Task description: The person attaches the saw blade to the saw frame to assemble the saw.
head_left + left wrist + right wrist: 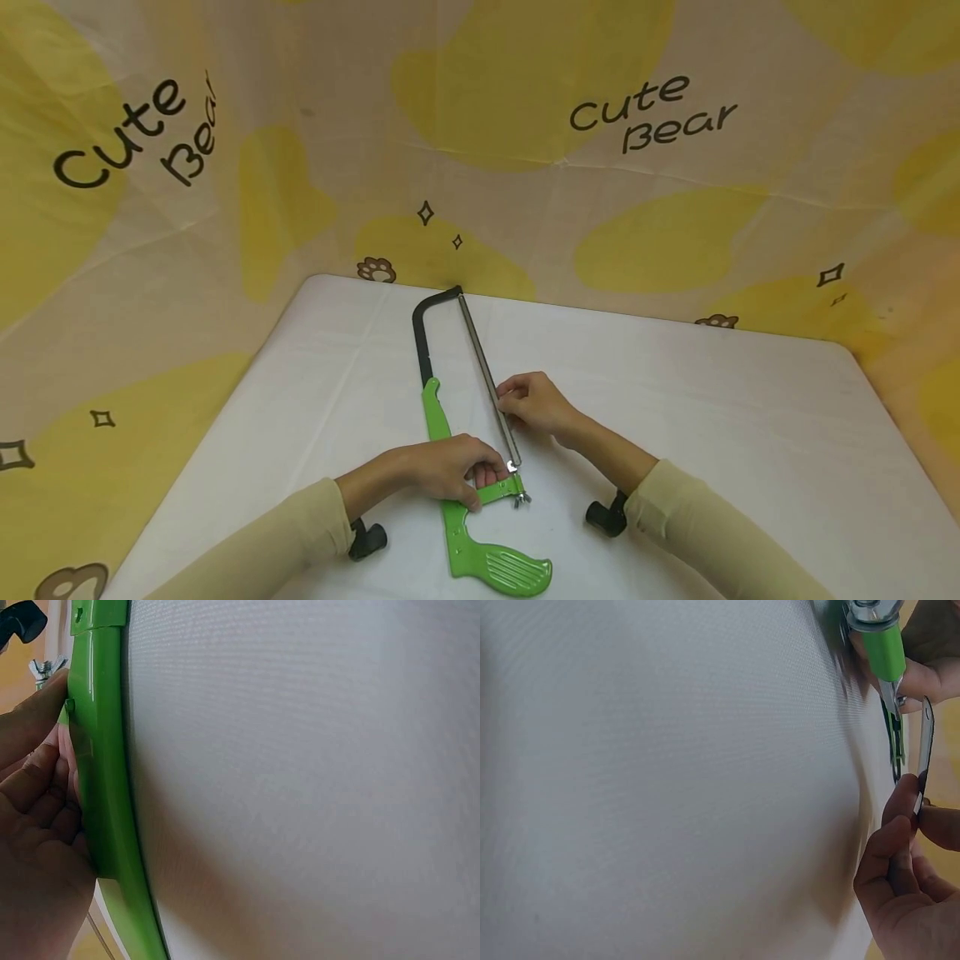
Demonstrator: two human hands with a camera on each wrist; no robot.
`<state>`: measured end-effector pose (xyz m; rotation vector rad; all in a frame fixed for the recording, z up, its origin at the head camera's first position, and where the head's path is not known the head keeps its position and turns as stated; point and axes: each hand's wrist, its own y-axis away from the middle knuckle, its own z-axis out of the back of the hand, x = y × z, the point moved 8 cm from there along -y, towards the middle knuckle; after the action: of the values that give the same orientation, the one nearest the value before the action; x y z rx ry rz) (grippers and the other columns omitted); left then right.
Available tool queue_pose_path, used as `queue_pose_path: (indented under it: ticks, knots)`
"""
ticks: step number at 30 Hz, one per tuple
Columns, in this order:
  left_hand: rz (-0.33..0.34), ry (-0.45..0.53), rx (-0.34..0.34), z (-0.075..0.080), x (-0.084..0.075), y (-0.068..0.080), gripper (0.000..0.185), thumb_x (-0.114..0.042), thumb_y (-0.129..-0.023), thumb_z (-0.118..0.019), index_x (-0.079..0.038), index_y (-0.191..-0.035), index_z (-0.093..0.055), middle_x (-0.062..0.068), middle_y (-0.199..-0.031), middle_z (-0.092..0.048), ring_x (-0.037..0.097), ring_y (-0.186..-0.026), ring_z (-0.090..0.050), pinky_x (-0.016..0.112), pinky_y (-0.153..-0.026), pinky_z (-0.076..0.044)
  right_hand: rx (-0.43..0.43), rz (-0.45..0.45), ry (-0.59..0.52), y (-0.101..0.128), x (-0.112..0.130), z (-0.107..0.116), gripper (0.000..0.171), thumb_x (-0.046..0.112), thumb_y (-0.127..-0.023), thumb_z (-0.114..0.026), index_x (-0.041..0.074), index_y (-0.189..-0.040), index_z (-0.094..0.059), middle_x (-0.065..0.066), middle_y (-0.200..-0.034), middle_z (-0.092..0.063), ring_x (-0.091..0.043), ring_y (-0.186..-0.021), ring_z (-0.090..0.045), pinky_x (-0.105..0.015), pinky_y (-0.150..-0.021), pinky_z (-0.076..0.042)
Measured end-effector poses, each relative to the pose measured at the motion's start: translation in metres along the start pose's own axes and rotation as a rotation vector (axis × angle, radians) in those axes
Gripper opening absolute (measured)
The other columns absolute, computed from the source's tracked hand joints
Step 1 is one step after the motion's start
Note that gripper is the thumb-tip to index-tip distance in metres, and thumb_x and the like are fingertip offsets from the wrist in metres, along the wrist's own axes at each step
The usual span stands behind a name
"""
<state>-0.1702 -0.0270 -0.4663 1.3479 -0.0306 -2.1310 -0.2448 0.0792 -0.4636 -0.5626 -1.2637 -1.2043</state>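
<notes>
Flat on the white table (750, 433), a hacksaw (437, 417) lies with its long axis running from the person outward, the green pistol handle (502, 571) nearest the body and the black frame bow (422, 329) pointing toward the far edge and the yellow "Cute Bear" backdrop (652, 112). Its blade (486, 375) runs beside the frame, slanting slightly right as it nears the handle end.

At the handle end, the left hand (450, 467) curls round the green crossbar, fingers over the top and thumb below, just beside the wing nut (521, 498). Farther up, the right hand (532, 404) pinches the blade between thumb and fingertips (900, 810). From the right wrist, the blade's near end, with its pin hole, stands just apart from the green post; whether it is hooked on cannot be told.

Much is cut off. From the left wrist only a strip of green frame (105, 787) shows against the tablecloth, with the hand (37, 825) pressed against it and the wing nut (43, 669) half out of view at the top. Both wrist views are mostly blurred white cloth. From the head, the left fingers cover the joint where blade meets handle, and the sleeves (247, 550) run off the bottom edge. Two black knobs (367, 540), one near each wrist, are too partial to identify.
</notes>
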Motion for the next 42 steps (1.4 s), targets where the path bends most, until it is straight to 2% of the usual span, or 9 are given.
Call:
queue_pose_path:
  ticks: [11, 19, 32, 42]
  knots:
    - [-0.005, -0.001, 0.002, -0.0004, 0.0001, 0.0000, 0.041, 0.001, -0.079, -0.081, -0.009, -0.115, -0.066, -0.009, -0.089, -0.060, 0.003, -0.084, -0.054, 0.020, -0.081, -0.048, 0.022, 0.030, 0.013, 0.0005, -0.0002, -0.0048, 0.023, -0.001, -0.089, -0.061, -0.010, -0.110, -0.063, -0.004, -0.071, -0.064, -0.013, -0.060, -0.058, -0.023, -0.057, -0.047]
    - [-0.003, -0.005, 0.002, 0.0001, 0.0000, -0.0001, 0.041, 0.002, -0.079, -0.080, -0.009, -0.115, -0.066, -0.010, -0.090, -0.059, 0.003, -0.085, -0.055, 0.020, -0.081, -0.048, 0.027, 0.023, 0.031, -0.0006, -0.0020, -0.0065, 0.023, 0.000, -0.090, -0.060, -0.009, -0.112, -0.062, -0.005, -0.073, -0.065, -0.013, -0.060, -0.059, -0.024, -0.057, -0.048]
    - [-0.009, -0.002, 0.000, 0.0000, 0.0008, 0.0003, 0.040, 0.001, -0.079, -0.081, -0.009, -0.115, -0.066, -0.009, -0.089, -0.059, 0.003, -0.084, -0.055, 0.020, -0.080, -0.048, 0.033, 0.061, 0.089, -0.0023, -0.0022, -0.0083, 0.022, -0.001, -0.090, -0.060, -0.008, -0.111, -0.062, -0.008, -0.071, -0.064, -0.013, -0.058, -0.057, -0.026, -0.055, -0.048]
    - [-0.010, 0.005, -0.004, 0.0000, 0.0000, 0.0014, 0.040, 0.002, -0.079, -0.080, -0.008, -0.115, -0.066, -0.008, -0.090, -0.059, 0.004, -0.085, -0.055, 0.020, -0.081, -0.048, 0.073, 0.033, 0.074, 0.0069, -0.0077, -0.0030, 0.028, 0.010, -0.093, -0.062, -0.008, -0.115, -0.063, -0.008, -0.073, -0.066, -0.015, -0.063, -0.061, -0.026, -0.062, -0.051]
